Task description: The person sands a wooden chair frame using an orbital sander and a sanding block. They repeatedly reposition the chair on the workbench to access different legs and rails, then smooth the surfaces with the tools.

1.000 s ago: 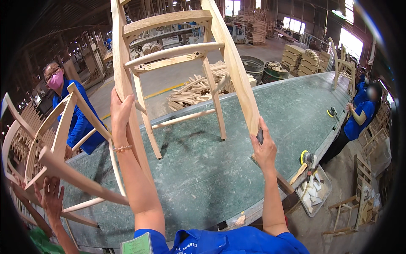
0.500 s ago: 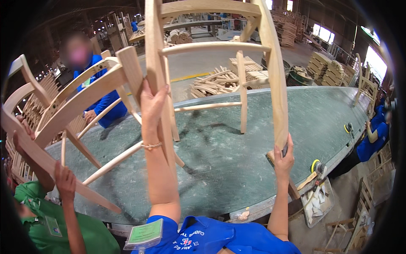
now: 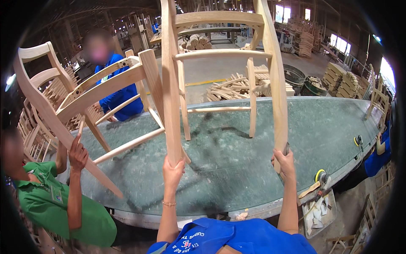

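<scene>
A bare wooden chair frame point(image 3: 222, 53) stands upright before me, its top beyond the picture's upper edge. My left hand point(image 3: 173, 174) is closed round the lower end of its left post. The lower end of the right post is in my right hand point(image 3: 284, 164), also closed. A dark edge shows beside my right fingers; I cannot tell what it is. The frame's far legs reach down towards the green tabletop point(image 3: 237, 178). Close on the left, a second wooden chair point(image 3: 99, 92) is tilted in the hands of a co-worker in green point(image 3: 63, 203).
Across the table stands a person in blue point(image 3: 127, 103). By the right edge lie a sander with a yellow pad point(image 3: 321, 175), a wooden-handled tool point(image 3: 309, 189) and a tray of white scraps point(image 3: 334, 211). Another sander point(image 3: 358, 140) lies farther right. Wood pieces point(image 3: 230, 86) are piled beyond.
My left hand has gone from higher on the left post down to its lower end. The view has shifted, and the co-worker's chair now appears higher and more upright.
</scene>
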The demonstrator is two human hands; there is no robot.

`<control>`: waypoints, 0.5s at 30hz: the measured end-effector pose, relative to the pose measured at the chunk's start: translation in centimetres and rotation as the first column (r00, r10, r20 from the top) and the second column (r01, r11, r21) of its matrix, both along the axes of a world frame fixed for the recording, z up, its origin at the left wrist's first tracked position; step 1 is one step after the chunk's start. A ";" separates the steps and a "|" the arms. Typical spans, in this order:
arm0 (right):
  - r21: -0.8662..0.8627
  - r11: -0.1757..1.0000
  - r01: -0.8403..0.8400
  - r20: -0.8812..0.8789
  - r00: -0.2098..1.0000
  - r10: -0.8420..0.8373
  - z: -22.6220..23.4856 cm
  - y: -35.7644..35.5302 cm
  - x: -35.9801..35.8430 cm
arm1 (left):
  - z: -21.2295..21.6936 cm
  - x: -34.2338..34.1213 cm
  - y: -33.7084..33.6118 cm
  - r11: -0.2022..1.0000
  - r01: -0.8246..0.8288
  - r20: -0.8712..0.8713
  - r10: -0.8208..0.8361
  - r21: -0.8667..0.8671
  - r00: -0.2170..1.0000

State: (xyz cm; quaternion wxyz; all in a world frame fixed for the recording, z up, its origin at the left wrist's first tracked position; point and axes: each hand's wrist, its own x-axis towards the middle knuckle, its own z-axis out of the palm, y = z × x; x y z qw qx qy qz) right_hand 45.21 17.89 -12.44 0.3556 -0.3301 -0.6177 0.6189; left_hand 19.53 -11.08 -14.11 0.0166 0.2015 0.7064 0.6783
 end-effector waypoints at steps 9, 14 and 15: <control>0.022 0.998 -0.056 -0.024 0.998 0.056 -4.2 0.9 5.4 | -3.2 9.0 -0.8 0.980 -0.200 0.083 0.200 -0.010 0.976; -0.090 0.990 0.110 0.005 0.994 -0.110 -7.4 0.6 15.3 | -7.5 17.7 0.1 0.966 -0.260 0.145 0.256 0.009 0.956; -0.085 0.988 0.126 0.003 0.992 -0.126 -7.7 1.0 17.3 | -8.3 19.7 1.1 0.954 -0.294 0.198 0.300 -0.062 0.933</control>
